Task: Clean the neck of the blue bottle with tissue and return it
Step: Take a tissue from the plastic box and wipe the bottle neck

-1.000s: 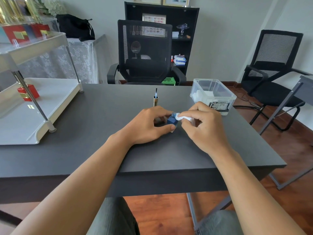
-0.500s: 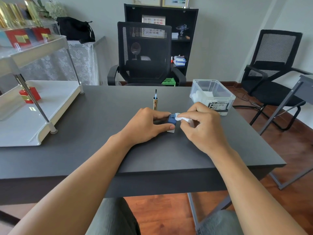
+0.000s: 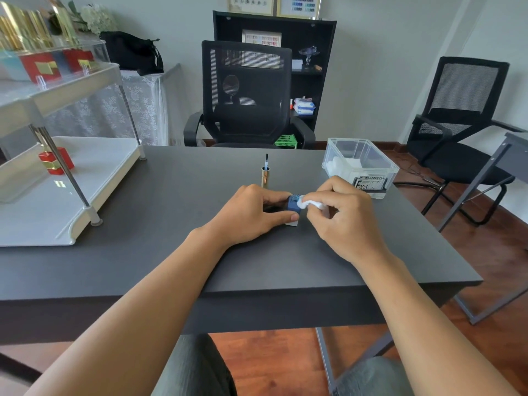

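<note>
At frame centre, the small blue square bottle [image 3: 293,205] was gripped by the left hand [image 3: 251,215] while a white tissue wad [image 3: 307,203], pinched in the right hand [image 3: 343,221], was pressed to its neck. The wiping step was judged under way; the bottle's return remained.

The dark worktop [image 3: 143,261] lies bare across its near half, on both sides of the forearms, so the near edge offers open passage. At mid-worktop the left hand [image 3: 251,215] and right hand [image 3: 343,218] crowd together around the blue bottle [image 3: 293,203], leaving only a narrow gap between them. Just behind the left hand stands the upright gold brush cap [image 3: 265,175], brush pointing up, blocking a straight reach forward there. Beyond the right hand, the clear plastic box [image 3: 360,167] closes the far right corner. The white two-tier rack [image 3: 57,201] takes the left side, its metal posts [image 3: 71,181] standing in the way. Between brush cap and rack the surface is open.
</note>
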